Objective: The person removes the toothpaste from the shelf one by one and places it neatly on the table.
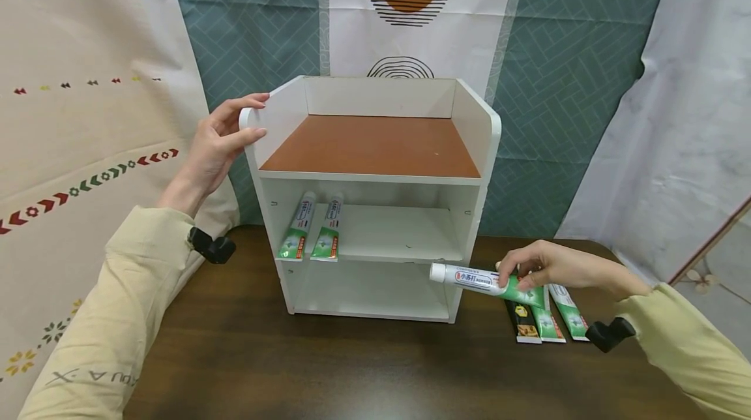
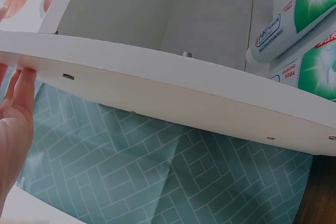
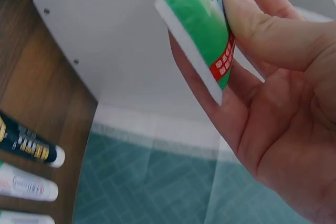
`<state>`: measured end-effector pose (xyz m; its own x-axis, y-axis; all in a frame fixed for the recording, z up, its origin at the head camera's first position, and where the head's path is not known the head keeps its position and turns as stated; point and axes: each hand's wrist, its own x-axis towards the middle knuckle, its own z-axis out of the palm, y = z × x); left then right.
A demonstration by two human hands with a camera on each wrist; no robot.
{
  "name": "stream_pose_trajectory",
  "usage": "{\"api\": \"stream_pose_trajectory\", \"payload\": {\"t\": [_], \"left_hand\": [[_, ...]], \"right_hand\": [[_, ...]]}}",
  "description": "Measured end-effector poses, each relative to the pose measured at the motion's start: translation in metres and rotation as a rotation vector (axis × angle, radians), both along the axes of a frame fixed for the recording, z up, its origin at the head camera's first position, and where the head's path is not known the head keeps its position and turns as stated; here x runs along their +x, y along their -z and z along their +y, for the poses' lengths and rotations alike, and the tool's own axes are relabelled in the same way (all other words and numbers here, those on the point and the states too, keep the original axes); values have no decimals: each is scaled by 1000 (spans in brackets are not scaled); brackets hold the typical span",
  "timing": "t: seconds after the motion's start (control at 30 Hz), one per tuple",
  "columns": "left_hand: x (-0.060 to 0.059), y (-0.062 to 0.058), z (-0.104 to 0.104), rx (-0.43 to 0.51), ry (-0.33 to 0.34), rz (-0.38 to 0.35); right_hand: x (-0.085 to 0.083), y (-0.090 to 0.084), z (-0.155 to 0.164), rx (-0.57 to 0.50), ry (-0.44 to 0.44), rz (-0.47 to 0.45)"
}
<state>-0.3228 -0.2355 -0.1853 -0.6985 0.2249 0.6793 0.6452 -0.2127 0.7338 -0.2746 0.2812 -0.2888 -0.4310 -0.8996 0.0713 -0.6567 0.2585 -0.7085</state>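
My right hand (image 1: 551,267) holds a white and green toothpaste tube (image 1: 474,278) by its flat green end. The tube's white cap points left, in front of the lower right edge of a white shelf unit (image 1: 369,177). In the right wrist view, the thumb presses on the tube's green end (image 3: 197,22). My left hand (image 1: 208,143) grips the top of the unit's left side panel (image 2: 157,82), with digits on both faces of it. Two similar tubes, one on the far left (image 1: 298,227) and another beside it (image 1: 328,227), lean on the middle shelf, caps inward.
Right of the unit, a black tube (image 1: 522,322) and green and white tubes (image 1: 566,312) lie on the dark wooden table (image 1: 352,368). The unit has a brown top board (image 1: 375,145) and a lower compartment (image 1: 369,289). Patterned cloths (image 1: 569,81) hang behind.
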Motion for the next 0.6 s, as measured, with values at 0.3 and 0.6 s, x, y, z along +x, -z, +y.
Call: {"api": "stream_pose_trajectory", "payload": {"t": [0.3,0.6], "left_hand": [[-1,1,-1,3,3,2],[-2,1,-1,0,9,10]], "right_hand": [[0,4,33,-29,-30,-36],[10,8,72,-81,12,-110]]}}
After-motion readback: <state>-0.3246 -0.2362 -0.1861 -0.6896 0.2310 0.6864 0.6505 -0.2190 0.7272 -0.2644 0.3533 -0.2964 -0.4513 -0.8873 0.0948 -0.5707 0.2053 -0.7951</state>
